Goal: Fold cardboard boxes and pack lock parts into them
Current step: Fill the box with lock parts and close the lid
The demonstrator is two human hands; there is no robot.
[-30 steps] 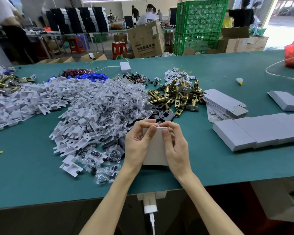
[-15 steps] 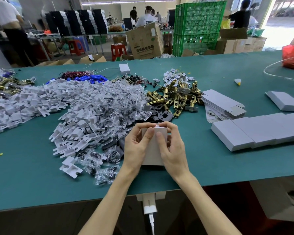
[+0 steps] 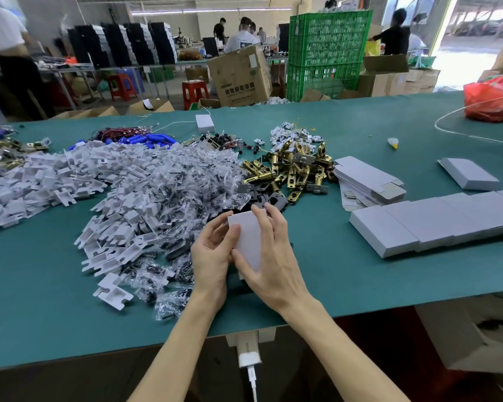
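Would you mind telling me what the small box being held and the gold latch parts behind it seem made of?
Small box: thin cardboard, matte white, judging by its flat, crisp-edged panels. Latch parts: metal with a shiny brass-coloured finish, given the bright glints; solid brass or plating cannot be told.

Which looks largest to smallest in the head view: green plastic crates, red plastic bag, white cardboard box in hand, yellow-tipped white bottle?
1. Stacked green plastic crates.
2. Red plastic bag and white cardboard box look alike; box is nearer.
3. Yellow-tipped white bottle.
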